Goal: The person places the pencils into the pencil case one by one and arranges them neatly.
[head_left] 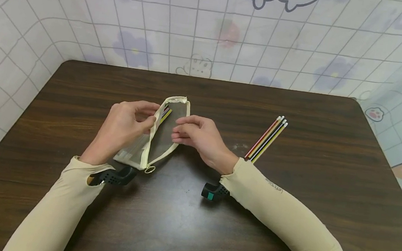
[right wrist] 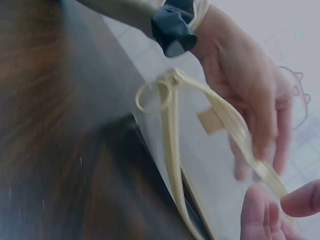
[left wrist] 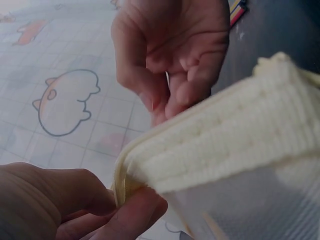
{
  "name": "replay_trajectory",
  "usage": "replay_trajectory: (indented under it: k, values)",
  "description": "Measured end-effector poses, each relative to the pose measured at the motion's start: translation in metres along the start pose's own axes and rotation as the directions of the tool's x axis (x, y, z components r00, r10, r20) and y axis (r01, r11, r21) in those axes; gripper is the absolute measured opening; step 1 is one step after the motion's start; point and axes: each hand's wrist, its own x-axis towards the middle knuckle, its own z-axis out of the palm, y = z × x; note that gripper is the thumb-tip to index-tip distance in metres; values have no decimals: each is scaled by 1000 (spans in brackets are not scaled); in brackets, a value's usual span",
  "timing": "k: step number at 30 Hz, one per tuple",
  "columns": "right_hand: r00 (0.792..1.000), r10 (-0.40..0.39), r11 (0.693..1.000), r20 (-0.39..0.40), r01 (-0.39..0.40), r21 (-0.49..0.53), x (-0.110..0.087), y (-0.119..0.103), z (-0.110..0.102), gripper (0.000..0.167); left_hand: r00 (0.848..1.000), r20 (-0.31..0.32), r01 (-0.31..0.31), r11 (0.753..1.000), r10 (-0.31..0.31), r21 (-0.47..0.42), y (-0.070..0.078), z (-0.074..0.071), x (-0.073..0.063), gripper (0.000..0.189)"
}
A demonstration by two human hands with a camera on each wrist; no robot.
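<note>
Sleeves, two: cream, the left sleeve and the right sleeve entering from the near edge.

Wrist cameras, two: black, one at the left wrist, one at the right wrist.

Pouch, one: pale mesh with cream zip edging, on the table left of centre; its mouth gapes toward the right hand. A pull ring hangs at the near corner.

Left hand: thumb and fingers pinch the left edge of the pouch's mouth.

Right hand: fingers close together, reaching leftward to the opposite edge of the mouth. Cannot tell whether thumb and fingers meet on the edging.

Pencils, inside: several, partly visible through the mouth, slanting away to the right.

Pencils, loose: a small bundle, red, black and yellow, lying right of the right hand and well apart from the pouch. Long axis runs from near left to far right, white ends farthest; near ends meet the right sleeve's outline. Right hand is the nearer of the two, its fingers directed away from the bundle.

Tabletop: dark wood grain, beneath all.

Cloth: white, gridded, printed with flowers and animals, behind the table.
</note>
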Motion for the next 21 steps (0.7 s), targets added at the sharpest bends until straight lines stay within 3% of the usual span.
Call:
replay_trajectory:
  k: [5,11,16,21]
  values:
    - [998,-61,996,-12,60,-65,-7,-8,-23,32,1000,1,5,1000,-5,6,0,-1,-1,33]
    - [997,-68,997,-27,67,-23,-19,-23,-56,12,1000,-1,-1,1000,1,-8,-3,1,0,33]
    - [996,-88,996,-33,88,-6,-31,-33,-87,13,1000,0,1,1000,-1,1,-2,1,-1,33]
    - [990,-144,990,17,144,-13,-42,-38,-123,19,1000,14,-3,1000,3,-27,-1,0,-1,33]
